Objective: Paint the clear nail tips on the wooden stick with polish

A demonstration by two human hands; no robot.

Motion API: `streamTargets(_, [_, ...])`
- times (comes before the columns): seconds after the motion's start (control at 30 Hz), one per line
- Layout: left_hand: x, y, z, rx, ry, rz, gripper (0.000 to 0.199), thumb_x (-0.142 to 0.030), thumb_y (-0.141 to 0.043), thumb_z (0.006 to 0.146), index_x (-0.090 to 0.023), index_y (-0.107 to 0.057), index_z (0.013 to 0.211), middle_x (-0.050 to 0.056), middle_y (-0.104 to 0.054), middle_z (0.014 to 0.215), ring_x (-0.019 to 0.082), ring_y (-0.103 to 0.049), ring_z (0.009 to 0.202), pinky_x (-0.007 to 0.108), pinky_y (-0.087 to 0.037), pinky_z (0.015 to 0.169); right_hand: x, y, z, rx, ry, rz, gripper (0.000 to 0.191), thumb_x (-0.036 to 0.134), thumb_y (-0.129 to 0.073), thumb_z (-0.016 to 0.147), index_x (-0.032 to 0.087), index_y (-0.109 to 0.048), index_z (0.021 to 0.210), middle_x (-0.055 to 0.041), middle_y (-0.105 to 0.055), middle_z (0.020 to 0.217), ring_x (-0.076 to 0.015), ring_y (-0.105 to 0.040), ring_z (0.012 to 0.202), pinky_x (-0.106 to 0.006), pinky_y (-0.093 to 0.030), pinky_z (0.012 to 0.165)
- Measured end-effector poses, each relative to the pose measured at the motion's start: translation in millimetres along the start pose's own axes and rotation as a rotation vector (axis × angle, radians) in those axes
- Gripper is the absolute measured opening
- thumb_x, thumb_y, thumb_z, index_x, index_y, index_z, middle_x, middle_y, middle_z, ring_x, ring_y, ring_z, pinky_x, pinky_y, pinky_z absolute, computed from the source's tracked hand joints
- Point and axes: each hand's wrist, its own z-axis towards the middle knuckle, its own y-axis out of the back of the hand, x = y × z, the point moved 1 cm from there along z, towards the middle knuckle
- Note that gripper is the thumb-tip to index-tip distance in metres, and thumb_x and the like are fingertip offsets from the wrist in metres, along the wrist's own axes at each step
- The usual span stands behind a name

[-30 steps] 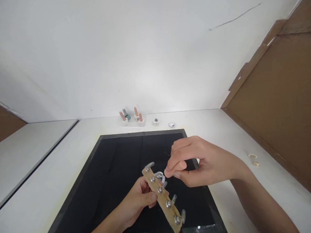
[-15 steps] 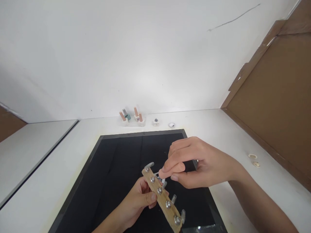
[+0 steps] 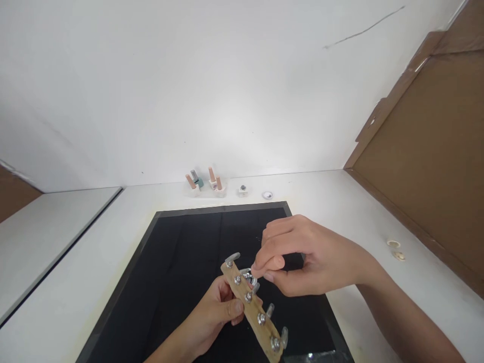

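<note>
My left hand [image 3: 221, 307] is closed around a light wooden strip [image 3: 254, 315], its thumb pressed on the near edge. Several silver metal studs run along the strip, and clear false nail tips [image 3: 270, 309] stick out from them on the right side. In my right hand [image 3: 298, 254], thumb and fingers pinch the pink cap of a nail polish brush [image 3: 278, 262]. The brush end points left at a nail tip [image 3: 245, 271] near the strip's upper part. Whether the bristles touch that tip I cannot tell, as fingers partly cover the spot.
Several nail polish bottles [image 3: 218, 184] with pink and grey caps stand in a clear tray by the white wall. Right of them are a capless bottle [image 3: 242, 191] and a small round dish [image 3: 267, 195]. A black mat [image 3: 181, 272] covers the table; two small cream pieces [image 3: 398, 256] lie far right.
My right hand has shifted the brush slightly, and its cap now shows less from between the fingers. The left hand and the wooden strip have stayed in place.
</note>
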Motion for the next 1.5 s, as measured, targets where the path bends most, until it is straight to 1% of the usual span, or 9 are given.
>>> streamTargets(0.1, [-0.3, 0.1, 0.3, -0.007, 0.003, -0.012, 0.035, -0.038, -0.084, 0.055, -0.017, -0.069, 0.079, 0.002, -0.067, 0.067, 0.007, -0.048, 0.054, 0.018, -0.027, 0.046, -0.1, -0.1, -0.5, -0.011, -0.020, -0.013, 0.017, 0.005, -0.058, 0.073, 0.015, -0.069, 0.081, 0.0021, -0.059, 0.064, -0.0089, -0.051, 0.059, -0.020, -0.040, 0.052])
streamTargets(0.27, [-1.7, 0.1, 1.0, 0.010, -0.013, 0.001, 0.034, -0.039, -0.082, 0.056, -0.015, -0.069, 0.077, 0.002, -0.066, 0.065, 0.006, -0.045, 0.051, 0.018, -0.026, 0.045, -1.1, -0.5, 0.0, -0.018, 0.041, 0.019, 0.016, 0.009, -0.056, 0.078, 0.016, -0.069, 0.086, 0.0009, -0.063, 0.065, -0.0105, -0.055, 0.064, -0.022, -0.044, 0.058])
streamTargets(0.5, [-1.4, -1.5, -0.5, 0.017, -0.002, -0.042, 0.033, -0.035, -0.084, 0.055, -0.016, -0.069, 0.077, 0.003, -0.070, 0.069, 0.006, -0.048, 0.053, 0.017, -0.026, 0.045, -0.6, -0.5, -1.0, -0.033, -0.015, -0.002, 0.018, 0.004, -0.058, 0.071, 0.013, -0.070, 0.080, 0.0024, -0.057, 0.061, -0.0091, -0.051, 0.058, -0.020, -0.040, 0.052])
streamTargets(0.7, [-2.3, -2.6, -0.4, 0.011, 0.008, -0.054, 0.032, -0.035, -0.084, 0.056, -0.016, -0.069, 0.078, 0.004, -0.071, 0.071, 0.008, -0.052, 0.056, 0.018, -0.026, 0.046, -1.2, 0.7, 0.9, -0.024, 0.056, 0.042, 0.020, 0.003, -0.057, 0.075, 0.014, -0.069, 0.087, 0.0024, -0.059, 0.061, -0.0097, -0.052, 0.061, -0.022, -0.046, 0.061])
streamTargets(0.93, [-3.6, -2.6, -2.7, 0.010, 0.019, -0.067, 0.033, -0.036, -0.084, 0.056, -0.016, -0.069, 0.078, 0.005, -0.073, 0.073, 0.008, -0.053, 0.055, 0.018, -0.027, 0.045, -2.6, 0.2, -1.1, -0.036, 0.026, -0.006, 0.022, 0.002, -0.055, 0.071, 0.015, -0.069, 0.082, 0.0024, -0.058, 0.060, -0.0099, -0.052, 0.059, -0.021, -0.043, 0.055])
streamTargets(1.17, [-2.8, -1.4, -2.3, 0.035, 0.023, -0.100, 0.034, -0.035, -0.084, 0.056, -0.016, -0.070, 0.080, 0.005, -0.073, 0.071, 0.007, -0.054, 0.053, 0.017, -0.027, 0.044, -0.8, 0.3, 2.7, -0.047, 0.088, 0.039, 0.019, 0.004, -0.058, 0.076, 0.012, -0.069, 0.088, 0.0019, -0.059, 0.061, -0.0098, -0.053, 0.062, -0.022, -0.046, 0.059])
streamTargets(1.3, [-3.9, -3.4, -3.0, 0.027, 0.044, -0.102, 0.035, -0.035, -0.084, 0.056, -0.016, -0.070, 0.081, 0.005, -0.073, 0.071, 0.009, -0.056, 0.056, 0.018, -0.028, 0.045, -2.7, 0.2, 0.4, -0.019, 0.068, 0.016, 0.019, 0.004, -0.056, 0.075, 0.014, -0.069, 0.085, 0.0015, -0.060, 0.063, -0.0098, -0.053, 0.061, -0.022, -0.044, 0.057])
streamTargets(1.4, [-4.7, -4.4, -3.9, 0.013, 0.061, -0.108, 0.037, -0.036, -0.084, 0.055, -0.016, -0.069, 0.082, 0.006, -0.072, 0.072, 0.010, -0.057, 0.057, 0.018, -0.027, 0.045, -2.4, 1.5, -1.7, -0.038, 0.052, 0.008, 0.023, 0.003, -0.055, 0.073, 0.015, -0.069, 0.086, 0.0028, -0.057, 0.061, -0.0092, -0.050, 0.058, -0.021, -0.042, 0.054])
streamTargets(1.5, [-4.5, -3.9, -3.8, 0.007, 0.060, -0.102, 0.037, -0.037, -0.084, 0.055, -0.016, -0.069, 0.082, 0.006, -0.072, 0.072, 0.010, -0.056, 0.056, 0.019, -0.026, 0.045, -0.6, 2.3, -1.4, -0.049, 0.059, 0.033, 0.022, 0.002, -0.055, 0.074, 0.015, -0.069, 0.086, 0.0025, -0.057, 0.061, -0.0096, -0.052, 0.060, -0.021, -0.044, 0.055])
